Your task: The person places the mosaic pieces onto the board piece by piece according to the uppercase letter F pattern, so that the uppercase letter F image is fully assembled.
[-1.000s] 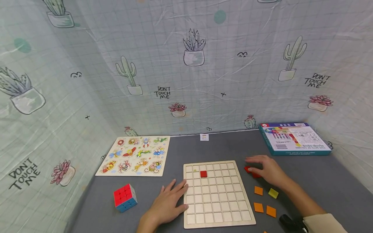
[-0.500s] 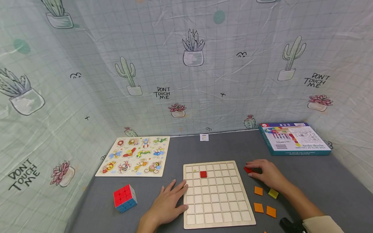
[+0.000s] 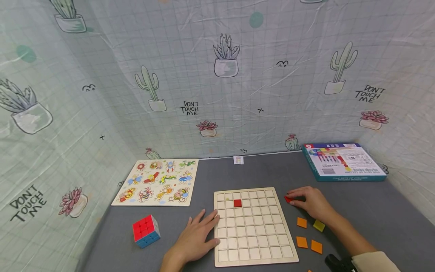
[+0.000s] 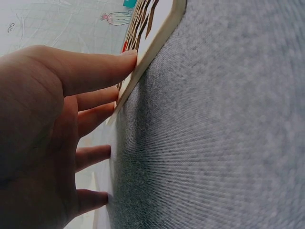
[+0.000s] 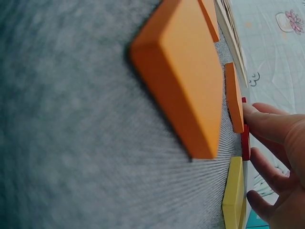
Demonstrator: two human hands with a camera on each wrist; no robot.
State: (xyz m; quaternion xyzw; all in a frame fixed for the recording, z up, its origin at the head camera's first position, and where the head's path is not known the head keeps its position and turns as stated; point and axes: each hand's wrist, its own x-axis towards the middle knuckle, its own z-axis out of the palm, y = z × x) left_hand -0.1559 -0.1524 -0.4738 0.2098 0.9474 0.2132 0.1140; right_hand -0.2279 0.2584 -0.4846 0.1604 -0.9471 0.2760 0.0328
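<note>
My left hand [image 3: 195, 240] lies with spread fingers along the left edge of a wooden grid board [image 3: 256, 263]. In the left wrist view, its thumb [image 4: 102, 71] touches the board's rim. A red square tile [image 3: 237, 203] sits in a cell of the second row. Right of the board, my right hand [image 3: 312, 204] pinches another red tile [image 3: 287, 199] between thumb and index finger, low over the table. A further red tile [image 5: 246, 143] shows beneath that hand in the right wrist view; the head view hides it.
Orange tiles [image 3: 301, 222] and a yellow tile [image 3: 318, 226] lie near my right forearm. A puzzle cube [image 3: 146, 231] and an insect picture board [image 3: 159, 181] are at left. A flat game box [image 3: 344, 162] lies back right. A patterned cloth hangs behind.
My right hand has drawn its fingers together on a red tile and dipped slightly. The left hand and the board have stayed in place.
</note>
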